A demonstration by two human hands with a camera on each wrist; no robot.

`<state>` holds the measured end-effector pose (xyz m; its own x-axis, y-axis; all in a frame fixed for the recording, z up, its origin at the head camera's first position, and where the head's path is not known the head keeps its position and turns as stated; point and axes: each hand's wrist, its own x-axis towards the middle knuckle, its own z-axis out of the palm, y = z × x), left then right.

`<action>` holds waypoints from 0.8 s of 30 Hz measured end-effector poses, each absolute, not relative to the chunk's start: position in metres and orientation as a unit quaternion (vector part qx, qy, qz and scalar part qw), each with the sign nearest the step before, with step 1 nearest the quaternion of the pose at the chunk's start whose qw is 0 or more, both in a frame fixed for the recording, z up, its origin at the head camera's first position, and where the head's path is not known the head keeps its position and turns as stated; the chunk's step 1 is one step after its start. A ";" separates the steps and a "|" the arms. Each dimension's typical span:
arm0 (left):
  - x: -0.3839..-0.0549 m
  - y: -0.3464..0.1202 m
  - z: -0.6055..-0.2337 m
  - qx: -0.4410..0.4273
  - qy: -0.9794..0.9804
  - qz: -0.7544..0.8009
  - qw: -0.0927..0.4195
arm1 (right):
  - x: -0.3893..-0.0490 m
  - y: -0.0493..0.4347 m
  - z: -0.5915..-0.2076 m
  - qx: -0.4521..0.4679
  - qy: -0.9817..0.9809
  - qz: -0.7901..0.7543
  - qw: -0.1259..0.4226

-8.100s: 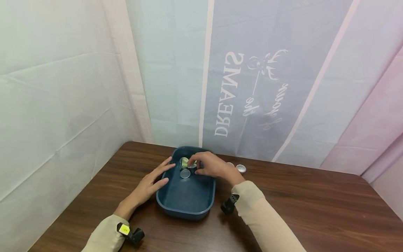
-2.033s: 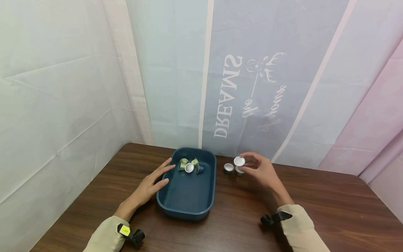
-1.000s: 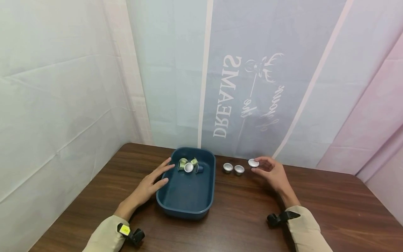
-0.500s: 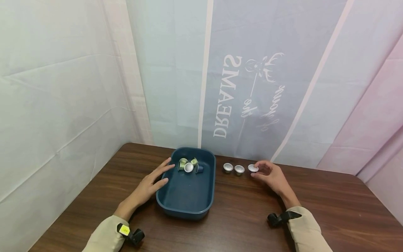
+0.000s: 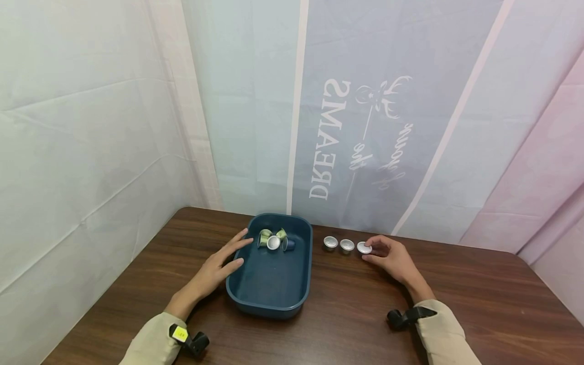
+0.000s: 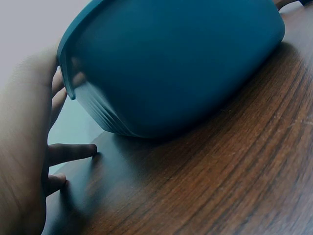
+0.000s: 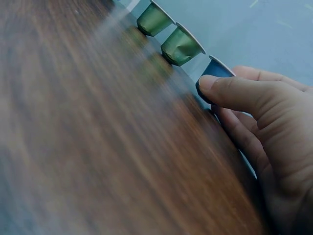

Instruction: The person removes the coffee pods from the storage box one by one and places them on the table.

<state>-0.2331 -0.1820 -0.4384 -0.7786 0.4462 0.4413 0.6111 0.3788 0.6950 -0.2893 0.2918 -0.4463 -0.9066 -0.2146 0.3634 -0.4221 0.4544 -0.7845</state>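
The right hand (image 5: 391, 257) pinched a blue coffee capsule (image 7: 218, 70), three o'clock of two green capsules (image 7: 182, 48), apparently aligning it; release seemed next. The left hand (image 5: 218, 264), fingers extended, rested at the tub's (image 5: 272, 286) ten o'clock.

passage: table (image 5: 344, 309) right of bin (image 5: 274, 279) | obstacles: capsule row (image 5: 347, 247), curtain (image 5: 255, 126) behind

The fabric backdrop (image 5: 255, 111) is evenly lit, while the table (image 7: 98, 147) is blurred and hazed in the right-wrist view.
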 end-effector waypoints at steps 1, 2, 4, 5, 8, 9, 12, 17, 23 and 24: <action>-0.233 -0.182 -0.438 -0.321 -0.825 -0.455 0.091 | -0.289 0.292 -0.446 0.189 -0.846 0.486 0.107; -0.233 -0.182 -0.438 -0.322 -0.825 -0.455 0.091 | -0.289 0.292 -0.446 0.191 -0.847 0.484 0.107; -0.233 -0.182 -0.437 -0.322 -0.826 -0.454 0.091 | -0.289 0.292 -0.446 0.194 -0.850 0.477 0.108; -0.233 -0.182 -0.437 -0.323 -0.826 -0.453 0.091 | -0.289 0.292 -0.446 0.193 -0.851 0.476 0.108; -0.233 -0.182 -0.437 -0.322 -0.826 -0.454 0.090 | -0.289 0.292 -0.446 0.195 -0.856 0.465 0.108; -0.232 -0.182 -0.437 -0.322 -0.827 -0.453 0.091 | -0.289 0.292 -0.446 0.195 -0.858 0.463 0.108; -0.233 -0.182 -0.437 -0.322 -0.827 -0.453 0.090 | -0.288 0.292 -0.445 0.194 -0.860 0.460 0.107; -0.233 -0.182 -0.438 -0.317 -0.827 -0.455 0.090 | -0.287 0.292 -0.444 0.198 -0.859 0.461 0.104; -0.233 -0.182 -0.438 -0.317 -0.829 -0.452 0.089 | -0.286 0.292 -0.444 0.205 -0.853 0.469 0.102; -0.233 -0.182 -0.438 -0.317 -0.829 -0.452 0.090 | -0.286 0.292 -0.444 0.205 -0.853 0.469 0.102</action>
